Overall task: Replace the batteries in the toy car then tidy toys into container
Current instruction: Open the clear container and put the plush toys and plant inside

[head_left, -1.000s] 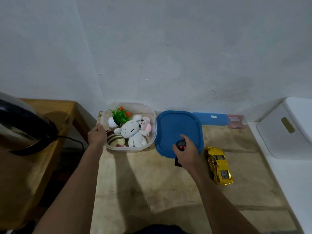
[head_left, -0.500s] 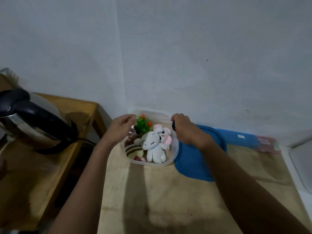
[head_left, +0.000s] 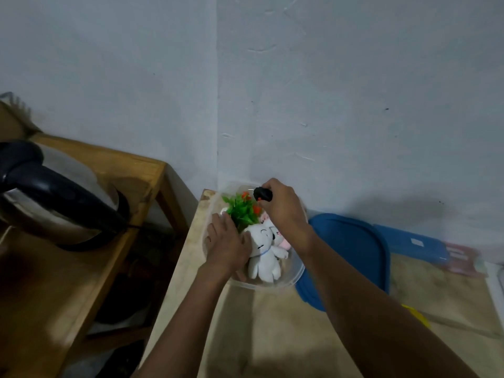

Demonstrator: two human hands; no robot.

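Reaching over the tub (head_left: 296,272), the right hand (head_left: 283,211) curls round a black remote (head_left: 262,194), wrist bent down, holding it above the far rim. The left hand (head_left: 227,245) lies inside the tub, fingers straight, pressing against the plush (head_left: 263,252) and plant (head_left: 241,212). The lid (head_left: 351,249) lies just right of the tub; a corner of the yellow car (head_left: 417,315) shows past the right forearm

**Dim corner, pale walls, bare wood**

Two pale plastered walls (head_left: 354,91) are meeting in a corner just beyond the right hand (head_left: 283,211), scuffed and catching weak, bluish light. Left of the left hand (head_left: 227,246), a wooden side table (head_left: 68,296) is standing across a dark gap, carrying a steel kettle (head_left: 62,203). Under both hands a light wooden tabletop (head_left: 272,336) is lying in shadow.
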